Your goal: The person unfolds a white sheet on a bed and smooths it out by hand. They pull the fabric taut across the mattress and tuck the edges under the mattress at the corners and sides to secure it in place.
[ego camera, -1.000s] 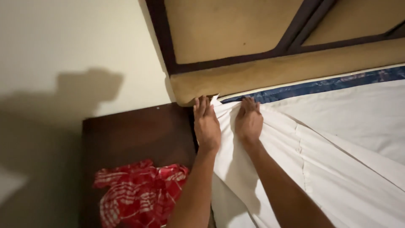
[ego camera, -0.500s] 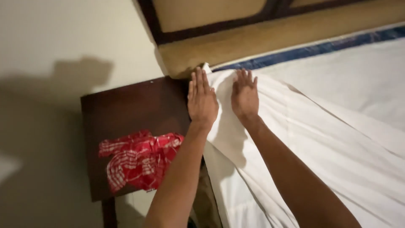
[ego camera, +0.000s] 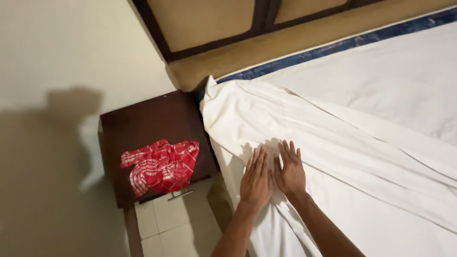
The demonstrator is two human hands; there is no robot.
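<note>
Sheet [ego camera: 333,143], white, draped over the mattress [ego camera: 395,81] corner nearest the nightstand [ego camera: 147,119]: your left hand [ego camera: 256,181] and right hand [ego camera: 289,169] lie flat, open, gripping nothing; press evenly toward the edge to avoid creases.

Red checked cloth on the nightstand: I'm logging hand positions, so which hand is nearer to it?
Left. The left hand lies flat on the white sheet, closer to the red checked cloth; the right hand lies beyond it.

Two hands [ego camera: 273,176], one white sheet [ego camera: 333,143], one red checked cloth [ego camera: 159,164], one dark nightstand [ego camera: 147,121].
</note>
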